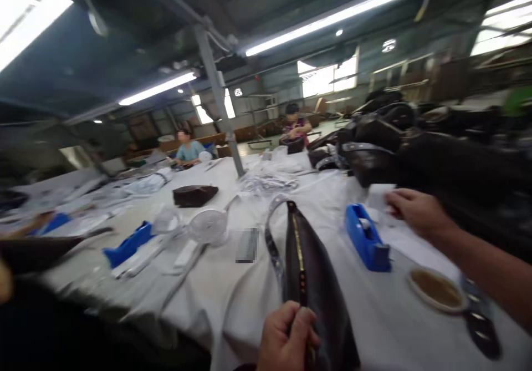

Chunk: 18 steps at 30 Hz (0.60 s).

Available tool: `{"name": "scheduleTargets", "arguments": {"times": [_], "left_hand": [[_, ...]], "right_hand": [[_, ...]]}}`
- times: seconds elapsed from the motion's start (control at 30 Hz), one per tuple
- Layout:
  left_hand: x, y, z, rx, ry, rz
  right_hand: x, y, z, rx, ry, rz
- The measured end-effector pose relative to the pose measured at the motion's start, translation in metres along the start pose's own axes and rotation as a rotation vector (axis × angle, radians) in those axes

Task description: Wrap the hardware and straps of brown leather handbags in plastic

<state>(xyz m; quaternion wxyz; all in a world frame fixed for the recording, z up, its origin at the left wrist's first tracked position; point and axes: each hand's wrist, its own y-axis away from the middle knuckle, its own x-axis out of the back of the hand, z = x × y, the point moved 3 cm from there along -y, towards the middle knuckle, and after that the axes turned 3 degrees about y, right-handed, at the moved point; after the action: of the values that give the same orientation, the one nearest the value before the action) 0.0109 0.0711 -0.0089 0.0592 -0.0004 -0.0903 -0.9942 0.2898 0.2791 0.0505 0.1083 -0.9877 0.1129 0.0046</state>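
A dark brown leather handbag (320, 271) with a gold zipper stands on the white-covered table in front of me. My left hand (288, 335) is closed on its top edge at the near end of the zipper. A strap (272, 243) with metal studs loops off the bag's far end. To the right, my right hand (418, 211) is stretched forward, its thumb and fingers pinched at the edge of a white card (379, 194). Just left of that hand is a blue tape dispenser (368, 240).
A round brown-filled dish (437, 289) and a dark strap piece (482, 326) lie at right. Dark bags (399, 149) pile up behind. A white fan (208, 225), another blue dispenser (128, 244) and a brown pouch (195, 195) occupy the left. Two people sit farther back.
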Motion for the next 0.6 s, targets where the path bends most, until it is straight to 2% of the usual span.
{"name": "scheduleTargets", "arguments": {"times": [0.03, 0.1, 0.17, 0.3, 0.4, 0.6], "left_hand": [[0.0, -0.003, 0.0, -0.007, 0.021, -0.013], [0.002, -0.006, 0.001, -0.005, 0.056, -0.036], [0.004, -0.004, 0.003, 0.002, 0.086, -0.066], [0.009, 0.001, 0.008, -0.061, 0.097, -0.153], [0.013, 0.0, 0.01, -0.111, 0.101, -0.164], [0.01, -0.004, 0.005, -0.116, 0.131, -0.261]], "right_hand": [[0.014, 0.015, 0.001, -0.039, 0.02, -0.009], [0.013, 0.054, 0.003, -0.119, -0.007, -0.124], [-0.013, 0.097, 0.007, -0.181, -0.105, -0.299], [-0.059, 0.171, 0.014, -0.282, -0.18, -0.46], [-0.072, 0.196, 0.021, -0.34, -0.18, -0.55], [-0.081, 0.211, 0.023, -0.344, -0.129, -0.684]]}}
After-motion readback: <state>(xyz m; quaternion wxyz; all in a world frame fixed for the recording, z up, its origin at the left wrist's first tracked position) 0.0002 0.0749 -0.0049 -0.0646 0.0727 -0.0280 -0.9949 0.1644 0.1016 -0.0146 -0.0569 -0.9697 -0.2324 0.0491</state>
